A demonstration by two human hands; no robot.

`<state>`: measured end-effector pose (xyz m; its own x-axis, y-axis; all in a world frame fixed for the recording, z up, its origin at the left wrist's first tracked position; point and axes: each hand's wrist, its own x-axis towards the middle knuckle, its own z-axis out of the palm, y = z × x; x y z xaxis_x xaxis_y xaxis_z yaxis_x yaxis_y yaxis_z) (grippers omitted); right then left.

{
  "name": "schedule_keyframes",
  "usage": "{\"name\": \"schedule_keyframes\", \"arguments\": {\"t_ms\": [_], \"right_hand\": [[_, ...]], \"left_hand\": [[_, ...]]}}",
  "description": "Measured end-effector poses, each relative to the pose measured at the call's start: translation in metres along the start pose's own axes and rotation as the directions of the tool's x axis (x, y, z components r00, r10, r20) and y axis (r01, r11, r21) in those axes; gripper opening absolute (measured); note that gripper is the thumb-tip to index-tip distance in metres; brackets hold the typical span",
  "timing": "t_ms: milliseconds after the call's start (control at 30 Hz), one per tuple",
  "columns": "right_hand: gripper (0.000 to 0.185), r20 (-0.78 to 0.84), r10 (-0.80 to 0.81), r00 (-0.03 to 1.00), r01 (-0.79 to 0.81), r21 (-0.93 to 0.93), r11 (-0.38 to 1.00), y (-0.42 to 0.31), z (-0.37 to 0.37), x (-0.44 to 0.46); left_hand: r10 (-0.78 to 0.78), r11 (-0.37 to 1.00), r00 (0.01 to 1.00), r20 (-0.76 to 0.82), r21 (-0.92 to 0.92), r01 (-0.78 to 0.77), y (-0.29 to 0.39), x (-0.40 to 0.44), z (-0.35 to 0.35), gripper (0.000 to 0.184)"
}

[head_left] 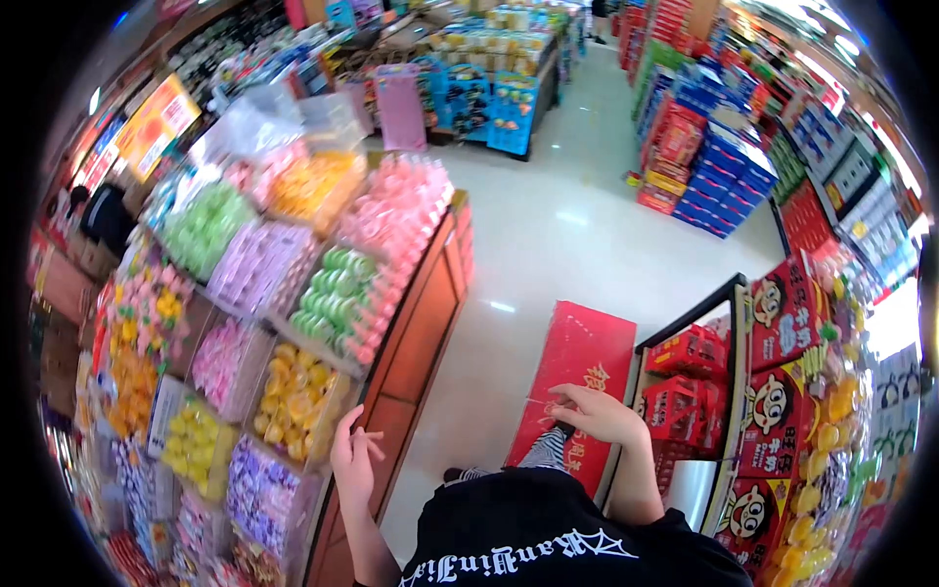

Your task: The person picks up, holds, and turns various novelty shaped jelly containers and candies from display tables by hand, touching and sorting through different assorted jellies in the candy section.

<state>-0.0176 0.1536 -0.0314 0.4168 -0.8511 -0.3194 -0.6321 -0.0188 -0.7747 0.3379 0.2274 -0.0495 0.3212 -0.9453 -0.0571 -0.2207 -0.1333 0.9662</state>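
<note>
My left hand [354, 458] hangs beside the wooden edge of a candy display, its fingers apart and nothing in them. Nearest to it is a clear bin of yellow-orange candies [293, 399]. On the other side, my right hand [599, 415] is held over a red floor mat [577, 342] with gold lettering; its fingers are loosely bent and apart, and I see nothing in its grip. Below that hand a black-and-white striped trouser leg [548, 450] shows, with a dark shape at its end. A black shirt [558, 533] with white lettering fills the bottom.
Green-and-white wrapped candies [335, 298] and purple packs [262, 266] fill bins at left. On the right stands a shelf with red packages [675, 406] beside red milk cartons [773, 411]. Blue boxes [724, 176] are stacked farther along the aisle. A person in dark clothing [106, 217] is at far left.
</note>
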Motion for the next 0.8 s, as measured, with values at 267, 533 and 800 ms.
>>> {"name": "schedule_keyframes", "arguments": {"t_ms": [267, 533, 800], "right_hand": [[0.045, -0.279, 0.298, 0.913, -0.298, 0.043, 0.954, 0.118, -0.106, -0.086], [0.040, -0.528, 0.307, 0.792, -0.311, 0.085, 0.947, 0.170, -0.157, -0.155], [0.044, -0.578, 0.446, 0.684, -0.410, 0.202, 0.889, 0.212, -0.151, -0.193]], "left_hand": [[0.229, 0.971, 0.934, 0.275, 0.000, -0.239, 0.074, 0.055, 0.189, 0.053], [0.160, 0.986, 0.766, 0.623, -0.066, -0.152, 0.094, 0.072, 0.345, 0.046], [0.139, 0.955, 0.534, 0.834, 0.029, -0.294, 0.123, 0.067, 0.443, 0.044]]}}
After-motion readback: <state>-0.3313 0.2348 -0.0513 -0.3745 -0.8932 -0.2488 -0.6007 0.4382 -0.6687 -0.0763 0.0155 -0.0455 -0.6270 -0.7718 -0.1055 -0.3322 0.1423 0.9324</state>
